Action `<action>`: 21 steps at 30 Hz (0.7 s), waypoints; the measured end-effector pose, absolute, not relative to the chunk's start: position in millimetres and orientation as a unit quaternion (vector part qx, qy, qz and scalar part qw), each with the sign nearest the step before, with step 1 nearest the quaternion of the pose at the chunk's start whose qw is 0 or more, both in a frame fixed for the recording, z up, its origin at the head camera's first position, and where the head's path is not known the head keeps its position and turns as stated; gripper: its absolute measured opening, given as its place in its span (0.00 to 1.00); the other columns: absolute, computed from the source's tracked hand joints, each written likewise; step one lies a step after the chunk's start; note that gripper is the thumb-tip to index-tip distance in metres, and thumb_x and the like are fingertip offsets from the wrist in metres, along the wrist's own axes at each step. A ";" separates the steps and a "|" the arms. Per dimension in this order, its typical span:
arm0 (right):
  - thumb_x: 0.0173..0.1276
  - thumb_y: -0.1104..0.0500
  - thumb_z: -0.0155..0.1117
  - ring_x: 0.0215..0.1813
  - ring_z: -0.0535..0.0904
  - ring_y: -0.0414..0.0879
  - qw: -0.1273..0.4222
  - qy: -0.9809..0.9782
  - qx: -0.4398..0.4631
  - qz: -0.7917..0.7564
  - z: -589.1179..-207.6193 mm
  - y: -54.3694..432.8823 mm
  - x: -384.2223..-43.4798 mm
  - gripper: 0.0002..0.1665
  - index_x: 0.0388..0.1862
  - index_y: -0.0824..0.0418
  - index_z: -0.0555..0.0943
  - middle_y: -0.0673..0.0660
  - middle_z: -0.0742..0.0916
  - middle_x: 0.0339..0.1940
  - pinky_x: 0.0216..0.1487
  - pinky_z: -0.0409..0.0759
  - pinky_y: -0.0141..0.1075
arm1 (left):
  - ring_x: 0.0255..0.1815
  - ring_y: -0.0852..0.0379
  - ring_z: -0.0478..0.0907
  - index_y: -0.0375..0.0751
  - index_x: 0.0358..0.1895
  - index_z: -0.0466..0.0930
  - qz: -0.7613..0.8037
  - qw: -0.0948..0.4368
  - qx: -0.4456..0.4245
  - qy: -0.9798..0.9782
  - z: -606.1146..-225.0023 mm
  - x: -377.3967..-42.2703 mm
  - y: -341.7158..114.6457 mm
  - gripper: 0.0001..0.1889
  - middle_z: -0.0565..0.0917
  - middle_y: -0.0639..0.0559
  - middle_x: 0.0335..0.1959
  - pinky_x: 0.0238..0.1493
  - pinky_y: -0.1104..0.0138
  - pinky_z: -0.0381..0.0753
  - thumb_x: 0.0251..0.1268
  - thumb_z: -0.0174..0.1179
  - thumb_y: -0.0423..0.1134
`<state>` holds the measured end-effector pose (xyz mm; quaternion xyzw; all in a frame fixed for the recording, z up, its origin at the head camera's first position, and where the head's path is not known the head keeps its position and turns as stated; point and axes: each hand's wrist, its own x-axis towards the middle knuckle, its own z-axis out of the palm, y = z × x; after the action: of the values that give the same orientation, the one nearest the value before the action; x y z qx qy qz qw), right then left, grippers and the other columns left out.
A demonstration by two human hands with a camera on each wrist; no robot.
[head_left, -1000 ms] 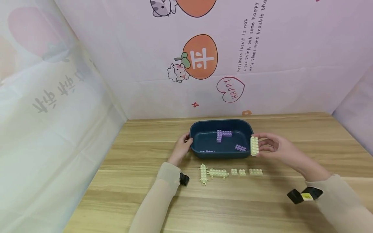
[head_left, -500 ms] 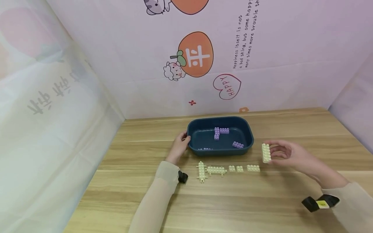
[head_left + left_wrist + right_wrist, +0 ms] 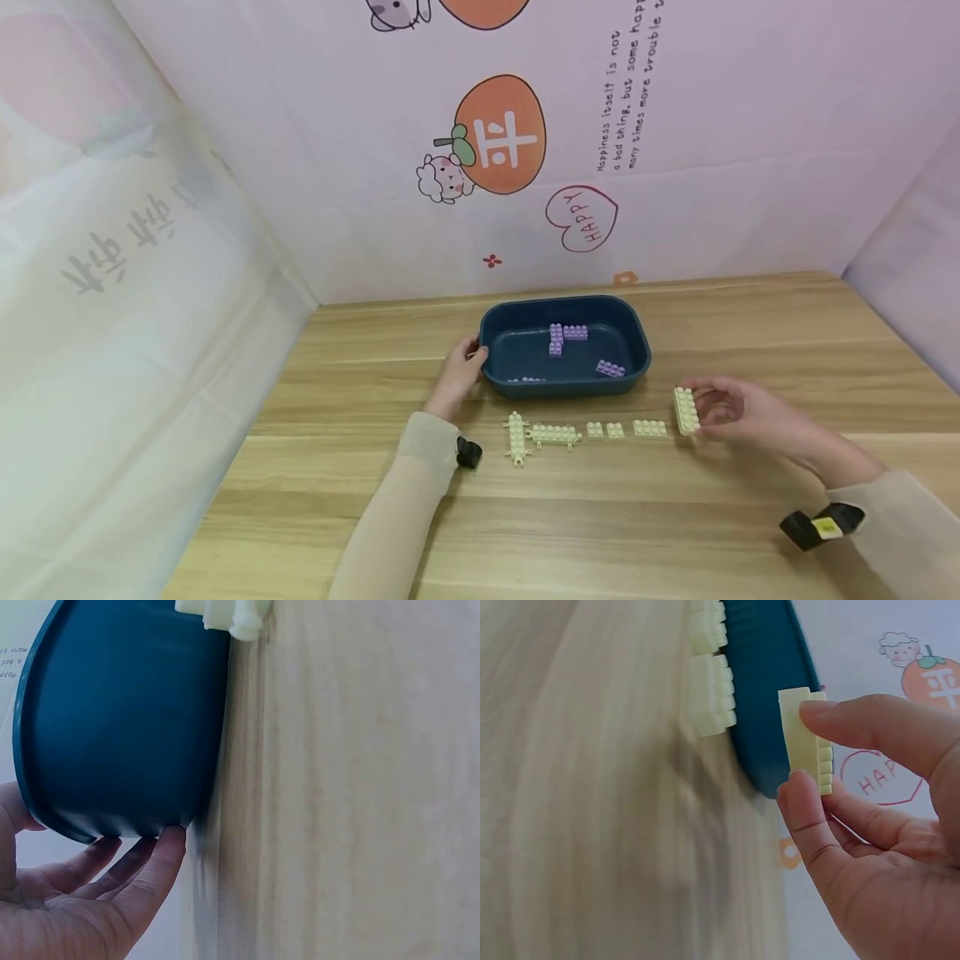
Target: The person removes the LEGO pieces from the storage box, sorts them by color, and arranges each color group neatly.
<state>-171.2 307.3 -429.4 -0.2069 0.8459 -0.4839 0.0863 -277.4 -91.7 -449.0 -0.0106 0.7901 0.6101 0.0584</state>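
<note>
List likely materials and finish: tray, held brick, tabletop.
Tray: probably molded plastic, satin; smooth, evenly colored wall, rounded corners.
Held brick: likely hard plastic, low gloss; uniform pale yellow, regular molded studs.
Tabletop: wood look, fairly matte; long grain streaks. Real wood or printed laminate, can't tell.

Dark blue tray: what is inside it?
Purple blocks lie grouped toward the middle back, with another block at front right. At front left, only studs peek above the tray's near wall; whatever else sits behind that wall is covered.
</note>
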 end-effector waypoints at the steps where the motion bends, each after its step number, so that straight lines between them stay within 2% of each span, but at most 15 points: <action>1: 0.55 0.69 0.72 0.39 0.80 0.36 0.083 0.849 -0.211 -0.477 -430.6 307.3 -171.1 0.37 0.62 0.78 0.67 0.57 0.83 0.42 0.39 0.80 0.28 | 0.62 0.47 0.72 0.39 0.70 0.65 0.611 0.059 -0.010 0.790 -449.2 -278.0 -91.7 0.23 0.72 0.42 0.65 0.55 0.60 0.78 0.76 0.47 0.40; 5: 0.51 0.69 0.74 0.37 0.79 0.34 0.070 0.867 -0.224 -0.440 -435.7 306.5 -170.8 0.38 0.60 0.79 0.70 0.59 0.84 0.40 0.36 0.81 0.28 | 0.63 0.47 0.72 0.39 0.70 0.65 0.611 0.062 -0.012 0.789 -448.7 -278.6 -91.8 0.23 0.72 0.42 0.66 0.58 0.58 0.78 0.76 0.47 0.40; 9: 0.50 0.67 0.75 0.34 0.76 0.32 0.077 0.879 -0.226 -0.413 -441.0 303.4 -171.3 0.39 0.60 0.79 0.70 0.57 0.83 0.37 0.32 0.79 0.28 | 0.63 0.47 0.72 0.38 0.71 0.64 0.610 0.061 -0.013 0.790 -447.6 -278.5 -92.6 0.23 0.72 0.41 0.66 0.58 0.58 0.77 0.76 0.47 0.39; 21: 0.51 0.70 0.72 0.31 0.74 0.33 0.110 0.864 -0.240 -0.429 -448.6 302.6 -172.4 0.40 0.60 0.83 0.66 0.57 0.79 0.33 0.28 0.77 0.28 | 0.64 0.46 0.71 0.38 0.71 0.63 0.613 0.069 -0.007 0.787 -448.4 -279.0 -92.9 0.24 0.71 0.40 0.67 0.55 0.60 0.77 0.76 0.48 0.39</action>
<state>-172.4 302.6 -448.6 -0.2405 0.8637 -0.4291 0.1102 -279.0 -92.9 -448.4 -0.0069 0.7872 0.6129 0.0689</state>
